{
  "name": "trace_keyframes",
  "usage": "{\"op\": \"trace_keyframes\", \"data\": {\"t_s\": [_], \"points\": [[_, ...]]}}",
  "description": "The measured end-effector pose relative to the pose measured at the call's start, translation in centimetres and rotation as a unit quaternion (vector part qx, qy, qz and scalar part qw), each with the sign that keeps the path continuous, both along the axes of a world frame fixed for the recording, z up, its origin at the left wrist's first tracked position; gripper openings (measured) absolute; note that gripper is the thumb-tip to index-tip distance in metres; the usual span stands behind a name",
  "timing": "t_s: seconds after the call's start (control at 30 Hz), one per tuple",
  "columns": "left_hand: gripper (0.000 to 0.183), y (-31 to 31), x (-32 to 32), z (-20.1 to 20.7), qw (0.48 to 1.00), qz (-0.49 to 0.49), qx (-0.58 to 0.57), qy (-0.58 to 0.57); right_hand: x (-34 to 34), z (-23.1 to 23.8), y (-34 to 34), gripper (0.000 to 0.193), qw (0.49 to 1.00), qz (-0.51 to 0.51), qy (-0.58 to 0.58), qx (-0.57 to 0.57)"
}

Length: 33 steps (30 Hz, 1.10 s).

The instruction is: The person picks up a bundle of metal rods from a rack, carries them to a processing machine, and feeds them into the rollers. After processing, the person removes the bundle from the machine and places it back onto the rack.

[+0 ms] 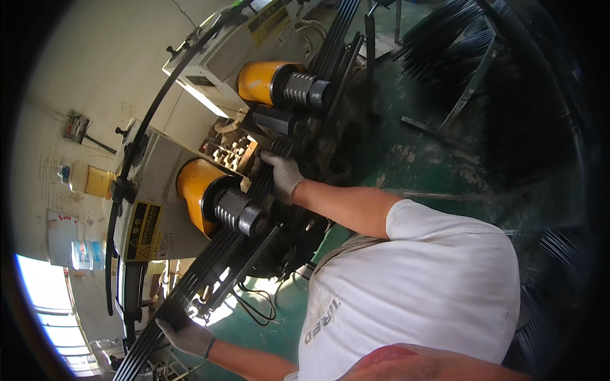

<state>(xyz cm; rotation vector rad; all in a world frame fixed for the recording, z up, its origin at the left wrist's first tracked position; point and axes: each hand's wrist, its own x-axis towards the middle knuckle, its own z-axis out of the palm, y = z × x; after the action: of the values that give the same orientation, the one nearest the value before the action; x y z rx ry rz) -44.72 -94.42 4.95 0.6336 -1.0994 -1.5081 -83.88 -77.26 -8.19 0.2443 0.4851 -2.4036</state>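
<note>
A bundle of long black rods (213, 257) runs slantwise along the front of the machine, passing below two yellow housings. My left hand (190, 338), in a pale knit glove, is closed around the bundle near its lower left end. Its fingertips are hidden behind the rods. Farther up, between the two yellow housings, my gloved right hand (284, 175) grips the same bundle with its fingers wrapped over it. Just below that hand sits the nearer yellow housing (200, 193), with a ribbed dark spindle (240, 213) sticking out.
A second yellow housing (262, 82) and spindle stand farther up. A black hose (154, 105) arches over the machine. Many dark rods lie on a metal rack (470, 86) at the right. Bottles (91, 180) hang by the wall. Cables (257, 308) loop above the green floor.
</note>
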Motion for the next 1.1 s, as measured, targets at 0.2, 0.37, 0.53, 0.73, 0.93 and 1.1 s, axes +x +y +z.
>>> {"op": "trace_keyframes", "data": {"t_s": [0.2,0.37,0.53,0.73,0.93,1.1], "points": [[0.042,-3.1,-1.1,8.9,0.990,0.090,-0.081,-0.075,0.6,-0.6,-0.1,0.014,1.000,0.012,-0.016,-0.019],[0.043,1.6,-9.4,14.3,0.942,0.133,-0.210,-0.225,0.7,0.5,0.6,0.013,1.000,0.004,0.001,-0.028],[0.041,1.7,-13.0,16.0,0.573,0.241,-0.600,-0.504,0.2,-1.1,-0.2,0.014,0.999,0.007,0.006,-0.040],[0.042,0.7,-19.9,19.6,0.392,0.204,-0.752,-0.488,-0.4,-1.8,-0.2,0.015,1.000,0.007,0.019,-0.022],[0.041,3.5,-23.8,20.0,0.370,0.174,-0.763,-0.501,-0.2,-2.0,-0.1,0.016,0.999,0.020,0.012,-0.044],[0.035,2.6,-24.2,20.0,0.380,0.151,-0.761,-0.503,0.1,-1.7,-0.3,0.011,0.999,0.000,0.008,-0.037]]}}
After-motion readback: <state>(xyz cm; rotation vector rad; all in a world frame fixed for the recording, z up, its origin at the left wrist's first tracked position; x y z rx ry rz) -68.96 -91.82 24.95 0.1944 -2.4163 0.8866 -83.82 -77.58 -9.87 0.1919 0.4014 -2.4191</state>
